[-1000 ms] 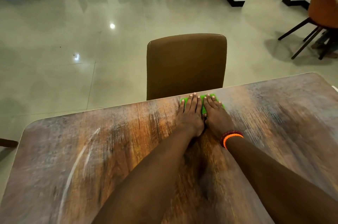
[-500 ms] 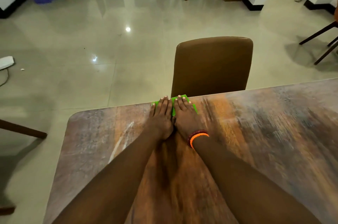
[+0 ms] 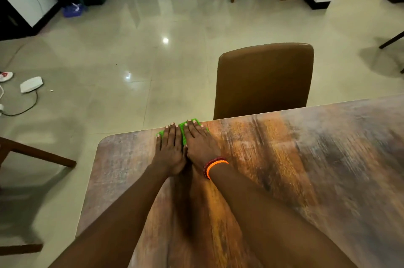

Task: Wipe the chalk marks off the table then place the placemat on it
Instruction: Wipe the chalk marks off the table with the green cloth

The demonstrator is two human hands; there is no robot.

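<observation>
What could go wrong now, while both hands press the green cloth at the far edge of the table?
The green cloth already overhangs the far edge of the table, so one more push by the left hand and right hand might drop it. Leaning far on straight arms, the person may slip forward.

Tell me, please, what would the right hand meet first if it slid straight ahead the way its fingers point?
Probably nothing on the table: the right hand, flat on the green cloth, has its fingertips at the far edge. Beyond is open air above the floor; the brown chair back stands just to the right, though depth is unclear.
</observation>
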